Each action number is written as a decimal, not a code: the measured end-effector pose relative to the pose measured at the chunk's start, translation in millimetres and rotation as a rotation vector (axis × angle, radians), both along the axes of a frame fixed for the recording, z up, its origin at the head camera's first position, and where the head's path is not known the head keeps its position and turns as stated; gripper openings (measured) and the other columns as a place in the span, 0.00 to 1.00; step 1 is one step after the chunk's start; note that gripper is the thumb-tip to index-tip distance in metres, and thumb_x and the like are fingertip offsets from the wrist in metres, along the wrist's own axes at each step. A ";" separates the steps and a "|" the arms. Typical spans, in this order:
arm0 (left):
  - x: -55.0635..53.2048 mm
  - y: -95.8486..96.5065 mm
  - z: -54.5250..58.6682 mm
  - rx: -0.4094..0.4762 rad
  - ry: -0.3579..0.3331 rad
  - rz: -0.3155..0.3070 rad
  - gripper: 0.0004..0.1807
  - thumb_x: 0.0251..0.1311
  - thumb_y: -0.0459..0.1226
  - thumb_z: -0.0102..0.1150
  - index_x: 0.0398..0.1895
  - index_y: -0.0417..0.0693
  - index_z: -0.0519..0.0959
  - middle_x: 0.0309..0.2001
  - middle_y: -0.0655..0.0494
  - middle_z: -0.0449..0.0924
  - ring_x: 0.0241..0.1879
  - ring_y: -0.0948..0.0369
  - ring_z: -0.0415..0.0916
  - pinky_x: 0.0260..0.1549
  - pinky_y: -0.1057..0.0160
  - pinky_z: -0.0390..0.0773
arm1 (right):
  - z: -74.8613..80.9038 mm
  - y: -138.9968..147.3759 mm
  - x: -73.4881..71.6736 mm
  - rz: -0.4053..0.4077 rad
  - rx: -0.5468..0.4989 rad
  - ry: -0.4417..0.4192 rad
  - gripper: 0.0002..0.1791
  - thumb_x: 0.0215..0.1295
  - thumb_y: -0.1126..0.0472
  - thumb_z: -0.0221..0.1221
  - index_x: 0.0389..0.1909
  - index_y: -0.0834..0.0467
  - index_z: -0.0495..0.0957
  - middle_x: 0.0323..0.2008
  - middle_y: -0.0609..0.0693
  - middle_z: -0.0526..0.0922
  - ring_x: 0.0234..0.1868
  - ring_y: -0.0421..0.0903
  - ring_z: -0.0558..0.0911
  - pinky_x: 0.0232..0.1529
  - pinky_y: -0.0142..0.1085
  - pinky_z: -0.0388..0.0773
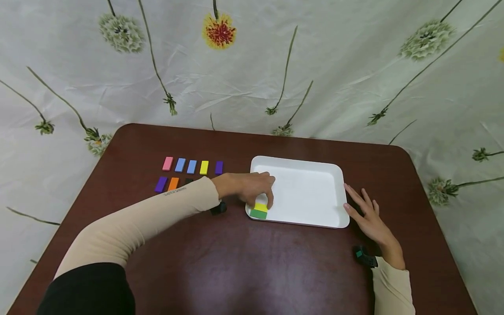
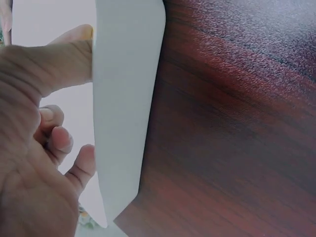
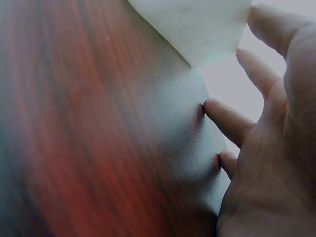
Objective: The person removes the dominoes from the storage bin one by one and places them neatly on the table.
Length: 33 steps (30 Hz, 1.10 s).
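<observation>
A white tray (image 1: 305,192) lies on the dark brown table. My left hand (image 1: 252,186) reaches over its left end, pinching a yellow block (image 1: 260,207) between thumb and finger. Right beside that block, in the tray's near left corner, sits a green block (image 1: 258,214). From the left wrist, the tray wall (image 2: 126,98) hides the fingertips, with only a speck of yellow showing. My right hand (image 1: 370,221) has its fingers spread at the tray's right edge; in the right wrist view two fingertips (image 3: 242,53) meet the tray's side and others touch the tabletop.
Left of the tray stands a row of small blocks: pink (image 1: 167,163), two light blue (image 1: 180,165), yellow (image 1: 204,167) and purple (image 1: 218,167). A nearer row has a purple block (image 1: 161,184) and an orange block (image 1: 173,183), partly covered by the left sleeve. A patterned cloth (image 1: 236,87) hangs behind the table.
</observation>
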<state>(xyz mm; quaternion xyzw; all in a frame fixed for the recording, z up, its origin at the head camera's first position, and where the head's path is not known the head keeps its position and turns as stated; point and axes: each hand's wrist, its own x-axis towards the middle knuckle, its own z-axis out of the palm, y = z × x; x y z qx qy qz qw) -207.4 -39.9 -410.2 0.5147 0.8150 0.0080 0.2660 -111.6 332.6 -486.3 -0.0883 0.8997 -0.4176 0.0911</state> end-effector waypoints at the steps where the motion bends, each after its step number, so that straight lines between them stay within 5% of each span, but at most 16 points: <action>1: -0.2 0.2 -0.6 0.005 0.008 -0.002 0.23 0.46 0.36 0.79 0.47 0.65 0.87 0.49 0.50 0.70 0.50 0.55 0.65 0.46 0.59 0.70 | -0.2 0.1 0.0 -0.002 0.001 -0.001 0.36 0.77 0.52 0.50 0.81 0.46 0.48 0.79 0.65 0.46 0.77 0.72 0.30 0.63 0.72 0.18; 10: -8.7 -3.4 -9.5 0.125 0.035 0.041 0.22 0.47 0.44 0.78 0.49 0.63 0.86 0.44 0.53 0.71 0.48 0.55 0.65 0.44 0.58 0.68 | 1.5 -1.0 0.6 -0.003 -0.006 -0.002 0.36 0.77 0.53 0.51 0.81 0.47 0.48 0.79 0.65 0.46 0.77 0.72 0.30 0.63 0.72 0.18; 33: -9.9 -4.9 -11.7 0.079 0.024 0.080 0.25 0.51 0.41 0.76 0.55 0.61 0.84 0.48 0.51 0.72 0.50 0.54 0.66 0.49 0.57 0.71 | -0.1 1.3 -0.5 0.006 -0.017 0.006 0.36 0.77 0.53 0.50 0.81 0.47 0.48 0.79 0.64 0.47 0.77 0.71 0.30 0.63 0.72 0.18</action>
